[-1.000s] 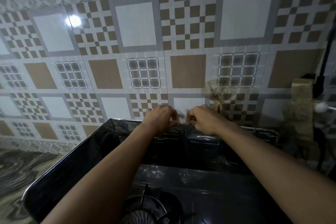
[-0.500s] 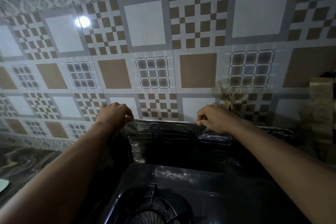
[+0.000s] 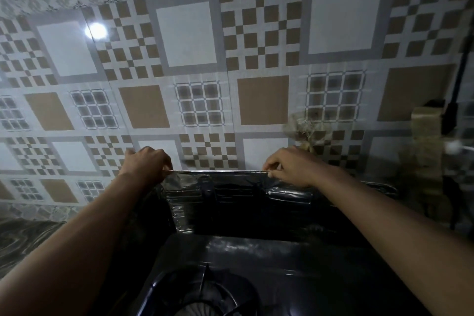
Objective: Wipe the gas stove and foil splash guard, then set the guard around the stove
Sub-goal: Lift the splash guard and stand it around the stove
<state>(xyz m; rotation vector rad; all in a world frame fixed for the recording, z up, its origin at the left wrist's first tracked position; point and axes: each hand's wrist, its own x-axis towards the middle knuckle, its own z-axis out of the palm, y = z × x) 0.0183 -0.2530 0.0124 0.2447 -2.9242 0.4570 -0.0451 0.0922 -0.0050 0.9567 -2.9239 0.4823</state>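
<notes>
Plainly, the foil splash guard [image 3: 230,187] stands upright behind the gas stove [image 3: 256,259], its back panel close against the tiled wall [image 3: 187,33]. Both hands are at its top edge. The left grip [image 3: 147,164] pinches that rim between thumb and curled fingers, and the right grip [image 3: 292,167] pinches it the same way further along. A bare stretch of rim runs straight between them. Below the grips the panel drops to the rear of the stove top, and nearer the person than both grips sits the burner [image 3: 202,297]. Beyond the right grip the guard carries on sideways. On the left grip's side the forearm hides most of the panel, so I cannot tell how that wing sits. The marbled table [image 3: 25,236] shows low and outward of the left grip. The guard looks like thin embossed foil, so it is probably very light, floppy across its width, quick to crease or dent, and perhaps sharp at a raw edge. The folded top rim seems the stiffest place to hold, so hold it there, hands well apart and near the fold lines, with a light pinch and no twisting. The guard seems nearly placed, though the side wings may yet need squaring around the stove.
</notes>
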